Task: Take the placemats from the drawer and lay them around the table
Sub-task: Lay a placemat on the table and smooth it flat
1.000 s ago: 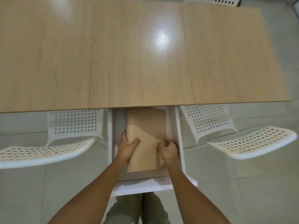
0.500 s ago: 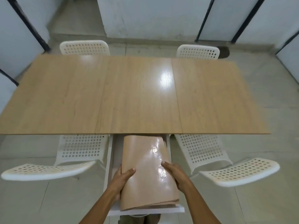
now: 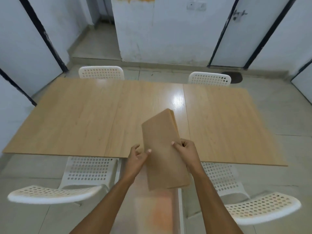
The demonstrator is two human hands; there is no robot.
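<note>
Placemats (image 3: pixel 163 149), folded into one tan stack, are hanging above the near edge of the table (image 3: pixel 84 119). On the stack's left edge, the left hand (image 3: pixel 136 159) is pinching it with thumb and curled fingers; on its right, the right hand (image 3: pixel 185 149) is gripping it. Below, the drawer (image 3: pixel 179 208) is standing open.

We stand at the near edge of the counter (image 3: pixel 84 115). Our hands, left (image 3: pixel 136 159) and right (image 3: pixel 187 152), hold the stack of placemats (image 3: pixel 162 149) between them, above the counter's near edge and the open drawer (image 3: pixel 152 208) below. Two chairs (image 3: pixel 101 72) (image 3: pixel 209 78) stand behind the counter. Two more (image 3: pixel 55 194) (image 3: pixel 263 208) stand before it, left and right of the drawer.
</note>
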